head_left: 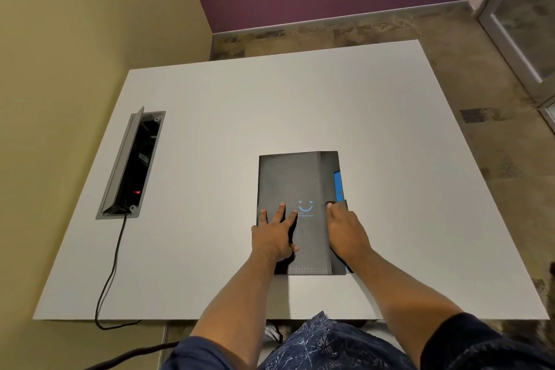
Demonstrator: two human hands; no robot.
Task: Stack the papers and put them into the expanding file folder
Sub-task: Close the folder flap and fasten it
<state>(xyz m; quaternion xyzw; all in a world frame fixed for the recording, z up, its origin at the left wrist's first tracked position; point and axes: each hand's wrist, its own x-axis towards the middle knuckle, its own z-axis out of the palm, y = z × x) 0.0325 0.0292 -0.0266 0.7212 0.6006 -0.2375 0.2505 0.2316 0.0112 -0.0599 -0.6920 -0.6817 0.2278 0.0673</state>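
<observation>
Folder: the dark grey expanding file folder with a blue smiley print (295,186) lies flat near the front middle of the white desk (210,129), flap folded over.
Papers: none loose on the desk; a blue edge (338,182) shows at the folder's right side, likely contents.
Left hand (274,234): spread flat, palm down on the cover, gripping nothing.
Right hand (345,230): fingertips pressing the small dark closure tab (338,205) at the right edge; grip not closed around anything.
Step, as judged: fastening the flap.
Doing it well: keep the left palm pinning the cover so it cannot slide, press the tab squarely, and tuck the blue edge in first.
Risk: the flap springing back if the contents bulge.
</observation>
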